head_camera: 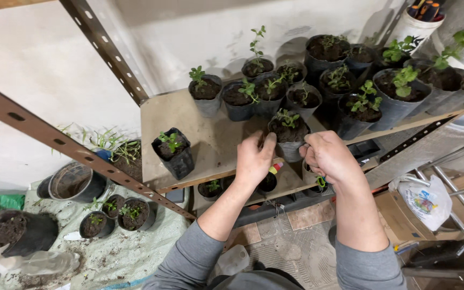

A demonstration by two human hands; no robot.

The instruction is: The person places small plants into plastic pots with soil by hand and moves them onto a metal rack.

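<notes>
Both hands meet at a small dark nursery pot [288, 131] just right of the frame's centre, at the front of a wooden shelf board [162, 115]. The pot is a soft black plastic bag-type container filled with dark soil, and a short green seedling with a few leaves stands in its middle. The left hand [253, 159] comes up from below and its fingertips curl against the pot's left rim, the fingers bent and close together rather than spread. The right hand [328, 156] sits just right of the pot, knuckles up and fingers folded inward toward the pot's right side; whether they pinch the pot wall cannot be told, since the back of the hand hides them. So the pot lies between the two hands, slightly above them in the frame. Both forearms wear grey sleeves that rise from the bottom edge.

Left of the hands, apart from the rest, a lone black pot with a seedling [174, 152] stands tilted on the same board. Behind the held pot, across the upper middle and upper right, a cluster of similar pots with seedlings [345, 80] crowds the back of the shelf. A rusty perforated metal strut [76, 150] crosses the left of the frame diagonally. At lower left, more pots [116, 212] rest on a soil-strewn cloth [135, 252].
</notes>
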